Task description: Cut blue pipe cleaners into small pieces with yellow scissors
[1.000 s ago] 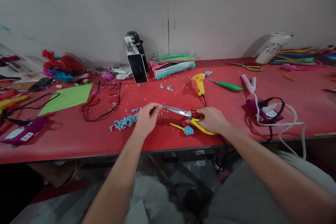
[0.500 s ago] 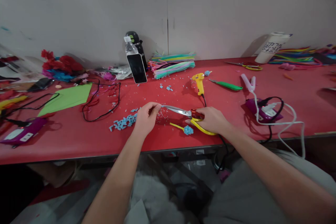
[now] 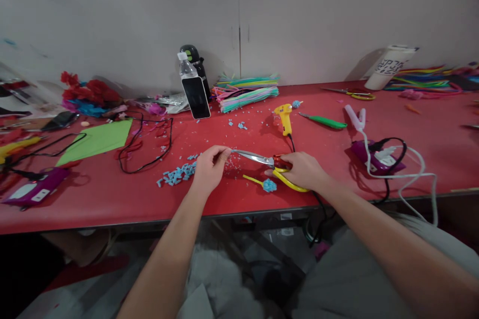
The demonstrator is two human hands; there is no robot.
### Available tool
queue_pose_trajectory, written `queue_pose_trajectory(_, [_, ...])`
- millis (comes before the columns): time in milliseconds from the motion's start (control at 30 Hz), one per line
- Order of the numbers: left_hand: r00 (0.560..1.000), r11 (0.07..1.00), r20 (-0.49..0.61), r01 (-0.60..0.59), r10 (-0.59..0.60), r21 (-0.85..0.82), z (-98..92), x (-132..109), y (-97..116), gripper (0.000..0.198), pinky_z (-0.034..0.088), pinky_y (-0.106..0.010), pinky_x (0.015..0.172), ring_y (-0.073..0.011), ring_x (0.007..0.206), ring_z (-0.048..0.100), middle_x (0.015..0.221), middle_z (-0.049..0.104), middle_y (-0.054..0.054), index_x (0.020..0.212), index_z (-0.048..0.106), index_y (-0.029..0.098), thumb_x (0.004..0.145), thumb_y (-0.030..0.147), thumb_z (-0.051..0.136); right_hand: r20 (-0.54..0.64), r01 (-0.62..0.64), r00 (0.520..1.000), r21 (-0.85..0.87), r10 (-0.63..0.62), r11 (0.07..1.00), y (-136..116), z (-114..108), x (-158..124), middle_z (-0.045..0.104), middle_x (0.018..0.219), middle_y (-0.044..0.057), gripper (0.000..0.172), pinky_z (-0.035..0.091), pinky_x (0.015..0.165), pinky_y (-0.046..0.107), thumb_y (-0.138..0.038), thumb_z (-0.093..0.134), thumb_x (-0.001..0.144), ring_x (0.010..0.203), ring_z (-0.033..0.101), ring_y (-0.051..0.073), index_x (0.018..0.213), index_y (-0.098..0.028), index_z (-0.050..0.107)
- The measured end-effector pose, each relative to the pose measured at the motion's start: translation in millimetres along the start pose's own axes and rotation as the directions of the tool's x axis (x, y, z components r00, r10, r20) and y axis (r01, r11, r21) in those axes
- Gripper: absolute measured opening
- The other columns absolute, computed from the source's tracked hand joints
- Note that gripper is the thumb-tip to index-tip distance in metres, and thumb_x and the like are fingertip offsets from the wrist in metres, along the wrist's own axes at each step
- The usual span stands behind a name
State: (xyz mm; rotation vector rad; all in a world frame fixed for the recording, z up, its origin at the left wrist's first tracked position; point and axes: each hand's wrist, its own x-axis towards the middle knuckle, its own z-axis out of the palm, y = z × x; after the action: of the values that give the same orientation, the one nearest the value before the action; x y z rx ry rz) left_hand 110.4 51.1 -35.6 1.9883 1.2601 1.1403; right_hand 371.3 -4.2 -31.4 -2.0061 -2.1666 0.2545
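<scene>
Writing first: white cup (image 3: pixel 389 69) at the back right carries bold dark characters, too small and tilted for me to read; black flask (image 3: pixel 204 79) has a green mark and pale lettering, partly covered by the phone (image 3: pixel 196 98). Pale labels on the left-side purple box (image 3: pixel 35 190) illegible. My right hand (image 3: pixel 305 170) is wrapped round the handles of the scissors (image 3: pixel 256 158), one red, one yellow, blades pointing at my left hand (image 3: pixel 209 168). Left thumb and finger are pinched on a small blue bit (image 3: pixel 232 150) right at the blade tips. Blue cut pieces (image 3: pixel 177 175) lie on the red bench (image 3: pixel 232 202) just left of that hand; blue cluster on a yellow stem (image 3: pixel 269 186) sits beside the yellow handle. Most of the bit is hidden by my fingers; can't tell whether the blades touch it. Handle loops partly covered by my grip.
</scene>
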Motion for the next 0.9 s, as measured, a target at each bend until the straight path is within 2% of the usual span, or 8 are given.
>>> queue_pose_trajectory(500, [1.0,1.0,-0.002,0.024,-0.024,-0.003,-1.7,-1.1,0.1,0.027,0.044,-0.022,0.064,-0.0118,0.065,0.055,0.069,0.062,-0.001,0.083,0.064,0.016,0.086,0.04,0.052,-0.004,0.022,1.0,0.007,-0.022,1.0,1.4,0.9,0.7,0.061,0.063,0.002,0.049,0.023,0.05,0.025,-0.07,0.049,0.073,0.056,0.052,0.014,0.064,-0.023,0.057])
queue_pose_trajectory(900, [1.0,1.0,-0.002,-0.009,0.009,0.025,-0.5,-0.6,0.4,0.029,0.045,-0.022,0.062,-0.0121,0.065,0.055,0.07,0.063,-0.002,0.083,0.065,0.016,0.086,0.042,0.052,0.005,0.023,1.0,-0.014,-0.022,1.0,2.4,1.5,2.0,0.062,0.065,0.003,0.051,0.024,0.05,0.025,-0.072,0.047,0.073,0.06,0.055,0.016,0.064,-0.023,0.058])
